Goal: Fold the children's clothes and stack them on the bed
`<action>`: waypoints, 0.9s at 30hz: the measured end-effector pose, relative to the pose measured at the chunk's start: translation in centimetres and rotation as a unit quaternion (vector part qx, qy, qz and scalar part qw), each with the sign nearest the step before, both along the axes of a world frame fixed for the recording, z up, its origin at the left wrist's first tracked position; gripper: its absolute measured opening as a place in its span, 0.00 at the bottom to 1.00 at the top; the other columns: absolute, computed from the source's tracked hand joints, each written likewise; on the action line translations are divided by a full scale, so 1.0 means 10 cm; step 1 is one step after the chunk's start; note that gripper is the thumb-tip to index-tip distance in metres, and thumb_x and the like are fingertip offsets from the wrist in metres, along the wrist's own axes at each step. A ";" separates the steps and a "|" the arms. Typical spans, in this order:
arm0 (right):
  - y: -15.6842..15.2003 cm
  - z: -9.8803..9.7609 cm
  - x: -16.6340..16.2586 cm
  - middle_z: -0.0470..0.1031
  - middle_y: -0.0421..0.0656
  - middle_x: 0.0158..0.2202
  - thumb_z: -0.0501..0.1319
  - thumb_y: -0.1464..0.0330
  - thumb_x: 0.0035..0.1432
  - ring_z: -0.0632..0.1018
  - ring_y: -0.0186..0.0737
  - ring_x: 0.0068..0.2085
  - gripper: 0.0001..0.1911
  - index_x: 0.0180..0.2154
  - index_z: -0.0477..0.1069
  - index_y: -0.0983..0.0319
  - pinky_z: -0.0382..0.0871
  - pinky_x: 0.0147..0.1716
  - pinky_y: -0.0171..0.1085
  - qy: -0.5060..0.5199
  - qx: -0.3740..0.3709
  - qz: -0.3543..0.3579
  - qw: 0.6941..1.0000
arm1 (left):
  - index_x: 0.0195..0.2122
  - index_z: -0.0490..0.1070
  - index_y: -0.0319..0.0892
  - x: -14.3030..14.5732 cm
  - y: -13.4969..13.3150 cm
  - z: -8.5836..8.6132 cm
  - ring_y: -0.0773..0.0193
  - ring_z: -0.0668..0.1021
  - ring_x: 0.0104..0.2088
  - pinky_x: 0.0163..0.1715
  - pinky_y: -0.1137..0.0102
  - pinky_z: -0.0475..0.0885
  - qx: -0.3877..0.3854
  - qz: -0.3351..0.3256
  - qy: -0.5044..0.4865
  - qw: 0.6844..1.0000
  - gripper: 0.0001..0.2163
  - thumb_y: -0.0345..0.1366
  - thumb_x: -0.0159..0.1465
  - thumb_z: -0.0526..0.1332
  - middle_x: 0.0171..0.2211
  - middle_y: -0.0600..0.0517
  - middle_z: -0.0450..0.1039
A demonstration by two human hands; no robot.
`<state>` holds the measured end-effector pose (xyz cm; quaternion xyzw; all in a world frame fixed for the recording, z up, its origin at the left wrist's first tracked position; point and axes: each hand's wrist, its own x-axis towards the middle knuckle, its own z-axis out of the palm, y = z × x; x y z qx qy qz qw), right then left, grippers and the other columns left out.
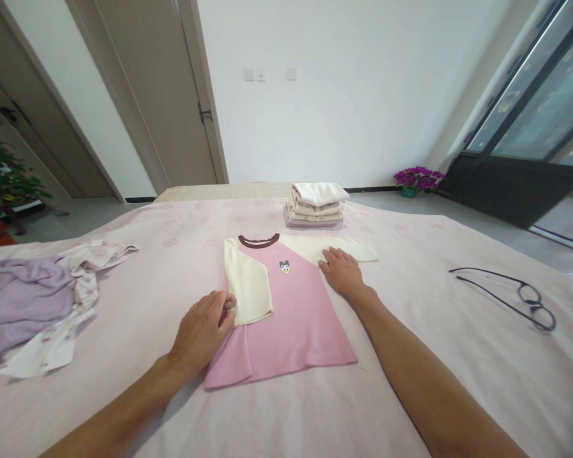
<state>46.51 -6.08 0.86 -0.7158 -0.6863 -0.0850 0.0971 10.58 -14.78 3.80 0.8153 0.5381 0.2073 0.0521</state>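
A small pink shirt (293, 318) with cream sleeves, a brown collar and a little cartoon badge lies flat on the pink bed cover (410, 381). Its left cream sleeve (248, 286) is folded down over the body. My left hand (205, 331) pinches the cuff end of that sleeve. My right hand (341, 272) lies flat with fingers spread where the right sleeve (344, 249) meets the body; that sleeve stretches out to the right.
A stack of folded clothes (316, 203) sits behind the shirt. A loose heap of lilac and floral garments (38, 305) lies at the left. A pair of glasses (516, 296) rests at the right. Doors, a plant and a glass door surround the bed.
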 end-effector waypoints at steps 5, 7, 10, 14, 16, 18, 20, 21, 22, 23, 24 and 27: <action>0.00 0.01 -0.01 0.61 0.48 0.66 0.47 0.58 0.69 0.61 0.52 0.65 0.24 0.61 0.63 0.59 0.53 0.62 0.50 0.007 -0.007 -0.005 1.000 | 0.43 0.66 0.45 0.01 0.02 0.08 0.62 0.77 0.39 0.37 0.69 0.67 -0.077 0.033 -0.011 0.996 0.07 0.33 0.65 0.54 0.40 0.53 0.74; 0.00 0.01 -0.01 0.61 0.47 0.67 0.47 0.58 0.69 0.61 0.52 0.65 0.24 0.61 0.63 0.58 0.52 0.62 0.50 0.011 -0.010 -0.008 1.000 | 0.43 0.66 0.46 0.01 0.04 0.10 0.63 0.77 0.38 0.35 0.70 0.66 -0.107 0.043 -0.019 0.993 0.07 0.32 0.64 0.54 0.39 0.54 0.75; -0.01 0.01 -0.01 0.61 0.47 0.67 0.47 0.58 0.69 0.60 0.52 0.66 0.24 0.61 0.63 0.58 0.52 0.62 0.50 0.011 -0.009 -0.006 1.000 | 0.43 0.66 0.46 -0.03 0.08 0.11 0.64 0.77 0.34 0.33 0.70 0.65 -0.129 0.054 -0.035 0.990 0.08 0.32 0.63 0.54 0.35 0.56 0.74; -0.02 0.01 -0.01 0.61 0.47 0.66 0.47 0.57 0.70 0.61 0.52 0.65 0.24 0.61 0.63 0.58 0.52 0.62 0.51 0.010 -0.007 -0.005 1.000 | 0.42 0.67 0.46 -0.12 0.10 0.16 0.65 0.76 0.31 0.31 0.71 0.63 -0.111 0.066 -0.024 0.991 0.07 0.33 0.64 0.53 0.31 0.57 0.73; -0.02 0.01 -0.01 0.61 0.47 0.66 0.46 0.58 0.70 0.61 0.53 0.65 0.24 0.61 0.63 0.58 0.53 0.62 0.51 0.009 -0.006 -0.005 1.000 | 0.41 0.67 0.47 -0.15 0.11 0.19 0.64 0.76 0.32 0.31 0.71 0.63 -0.109 0.063 0.004 0.992 0.06 0.34 0.64 0.54 0.32 0.57 0.74; -0.01 0.01 -0.01 0.61 0.48 0.66 0.46 0.58 0.70 0.61 0.53 0.65 0.24 0.61 0.63 0.58 0.53 0.62 0.51 0.007 -0.005 -0.004 1.000 | 0.40 0.68 0.46 -0.16 0.12 0.21 0.63 0.77 0.35 0.33 0.70 0.64 -0.091 0.058 0.031 0.994 0.06 0.35 0.66 0.54 0.35 0.55 0.75; -0.01 0.01 -0.01 0.61 0.48 0.66 0.46 0.57 0.70 0.61 0.53 0.65 0.24 0.61 0.63 0.58 0.53 0.62 0.51 0.007 -0.004 -0.004 1.000 | 0.41 0.69 0.45 -0.15 0.14 0.19 0.61 0.77 0.39 0.38 0.68 0.66 -0.051 0.043 0.048 0.997 0.07 0.37 0.68 0.52 0.39 0.52 0.75; -0.01 0.01 -0.01 0.61 0.48 0.66 0.46 0.57 0.70 0.61 0.53 0.65 0.24 0.61 0.63 0.58 0.53 0.62 0.51 0.006 -0.004 -0.004 1.000 | 0.41 0.70 0.44 -0.14 0.14 0.18 0.60 0.76 0.41 0.40 0.67 0.66 -0.032 0.031 0.056 0.997 0.08 0.38 0.69 0.52 0.41 0.51 0.75; -0.01 0.01 -0.01 0.61 0.48 0.66 0.46 0.57 0.70 0.61 0.53 0.65 0.24 0.61 0.63 0.59 0.53 0.62 0.51 0.006 -0.003 -0.003 1.000 | 0.42 0.70 0.44 -0.12 0.15 0.17 0.59 0.76 0.42 0.42 0.66 0.66 -0.019 0.017 0.068 0.997 0.09 0.39 0.69 0.52 0.42 0.49 0.74; -0.01 0.00 -0.01 0.62 0.48 0.66 0.46 0.58 0.70 0.61 0.53 0.65 0.24 0.61 0.63 0.59 0.53 0.61 0.51 0.004 -0.001 -0.002 1.000 | 0.42 0.70 0.43 -0.11 0.15 0.16 0.58 0.76 0.42 0.43 0.65 0.67 -0.013 0.006 0.085 0.996 0.10 0.39 0.69 0.52 0.42 0.48 0.74; -0.01 0.00 -0.01 0.62 0.48 0.66 0.46 0.58 0.70 0.62 0.52 0.64 0.24 0.61 0.63 0.59 0.54 0.61 0.50 0.003 0.001 0.000 1.000 | 0.41 0.71 0.43 -0.09 0.15 0.16 0.58 0.76 0.41 0.43 0.64 0.67 -0.010 0.001 0.109 0.994 0.10 0.39 0.69 0.52 0.41 0.48 0.73; 0.00 -0.01 0.00 0.62 0.48 0.65 0.46 0.58 0.70 0.62 0.51 0.64 0.24 0.61 0.63 0.58 0.53 0.61 0.50 0.001 0.003 0.001 1.000 | 0.36 0.72 0.42 -0.06 0.16 0.18 0.54 0.75 0.39 0.43 0.61 0.67 0.018 0.019 0.190 0.981 0.11 0.38 0.69 0.53 0.36 0.46 0.73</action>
